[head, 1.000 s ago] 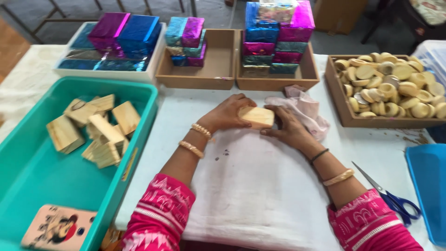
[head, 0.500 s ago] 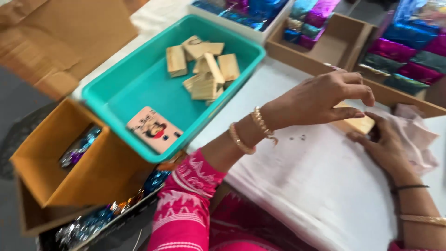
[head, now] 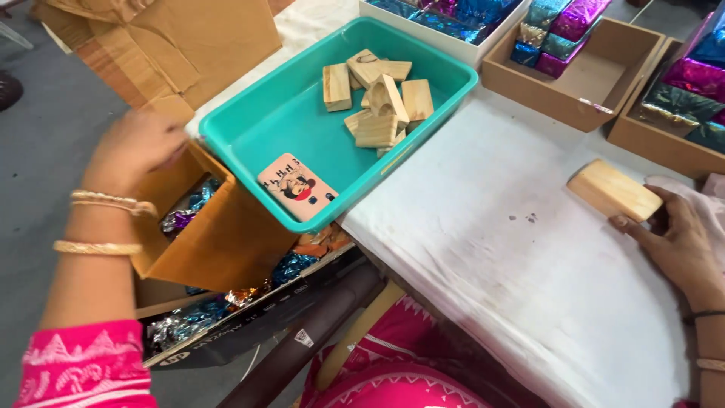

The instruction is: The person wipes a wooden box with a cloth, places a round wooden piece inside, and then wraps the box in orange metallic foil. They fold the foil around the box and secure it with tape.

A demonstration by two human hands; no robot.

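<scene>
On the white-covered table (head: 529,302), the right hand (head: 680,242) pinches the wooden block (head: 613,190) by its near end, thumb under. The block appears rigid, light and smooth; grip its long edges. The left hand (head: 132,151), fingers curled, reaches into a cardboard box (head: 219,242) of foil wrappers (head: 189,208).

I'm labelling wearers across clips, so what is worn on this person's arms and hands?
The left hand is bare, with several thin gold-coloured bangles at the wrist and a bright pink sleeve patterned in white. The right hand is bare too, with a thin dark band and a pale bangle on its wrist.
</scene>
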